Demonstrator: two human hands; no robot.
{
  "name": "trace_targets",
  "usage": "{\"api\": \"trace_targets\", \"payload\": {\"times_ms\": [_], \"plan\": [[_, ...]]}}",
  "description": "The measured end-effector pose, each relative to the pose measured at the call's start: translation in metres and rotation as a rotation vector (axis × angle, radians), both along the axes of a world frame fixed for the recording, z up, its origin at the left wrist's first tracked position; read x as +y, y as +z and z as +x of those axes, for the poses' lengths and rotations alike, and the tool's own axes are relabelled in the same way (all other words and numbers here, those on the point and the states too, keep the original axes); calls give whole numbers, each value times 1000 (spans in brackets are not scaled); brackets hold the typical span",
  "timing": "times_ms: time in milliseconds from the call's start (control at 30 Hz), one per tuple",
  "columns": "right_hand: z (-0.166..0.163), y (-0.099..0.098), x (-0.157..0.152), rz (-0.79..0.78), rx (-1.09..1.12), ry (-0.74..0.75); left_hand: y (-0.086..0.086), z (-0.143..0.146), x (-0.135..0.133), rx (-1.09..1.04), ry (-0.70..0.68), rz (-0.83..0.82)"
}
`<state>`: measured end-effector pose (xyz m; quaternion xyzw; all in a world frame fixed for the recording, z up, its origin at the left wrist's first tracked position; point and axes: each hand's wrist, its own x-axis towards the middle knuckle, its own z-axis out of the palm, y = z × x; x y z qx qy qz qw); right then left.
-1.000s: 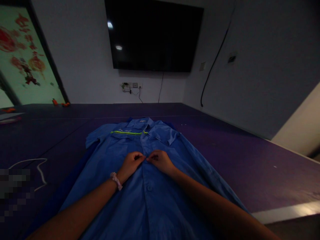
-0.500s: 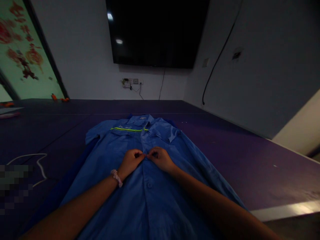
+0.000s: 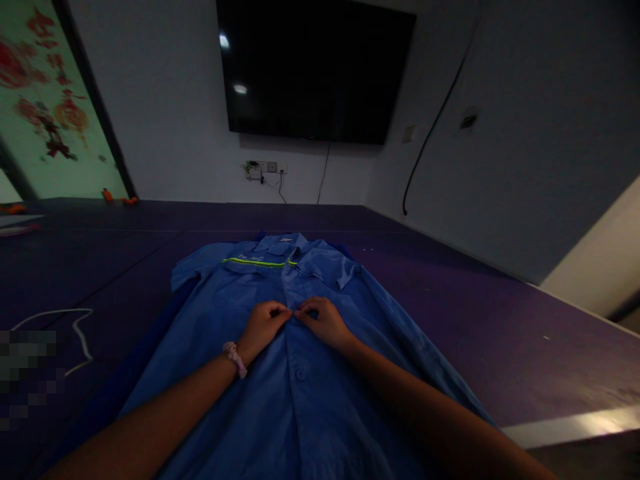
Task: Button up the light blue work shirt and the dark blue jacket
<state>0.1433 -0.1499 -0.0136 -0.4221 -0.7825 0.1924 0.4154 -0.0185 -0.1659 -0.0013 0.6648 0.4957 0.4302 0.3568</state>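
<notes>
Where the two front edges of the blue shirt (image 3: 280, 400) meet, just below the middle of the frame, we find both hands closed in a pinch on the cloth. The left hand (image 3: 263, 325) and the right hand (image 3: 325, 322) face each other with their fingertips nearly touching, each nipping the front strip between thumb and fingers. We cannot tell whether a button sits inside the pinch. One fastened button (image 3: 301, 375) shows on the strip just nearer to us than the hands. A pale pink hair tie (image 3: 235, 357) circles the left wrist.

The shirt lies flat and face up on the dark purple desk (image 3: 500, 320), filling the lower centre of the frame, with its collar towards the far wall and its hem running out of the bottom edge. A yellow-green reflective stripe (image 3: 255, 262) crosses the chest left of the collar. We make out pale lettering just above it and a small light label (image 3: 286, 239) inside the collar, but both are too small to read.

At the left edge a white cord (image 3: 75, 327) lies looped on the desk, well apart from the shirt. In the upper centre a dark wall screen (image 3: 317, 70) hangs, with a wall socket (image 3: 265, 168) below it. A black cable (image 3: 430, 133) runs down the right wall. In the upper left stands a pale green panel (image 3: 45, 113) with red ornaments and no writing that we can read
</notes>
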Motion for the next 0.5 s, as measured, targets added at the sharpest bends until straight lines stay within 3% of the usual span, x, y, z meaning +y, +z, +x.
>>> {"api": "trace_targets", "payload": {"times_ms": [500], "plan": [[-2,-1,-2,-20,2,9,-1,0,2,-50,-6,-24]]}}
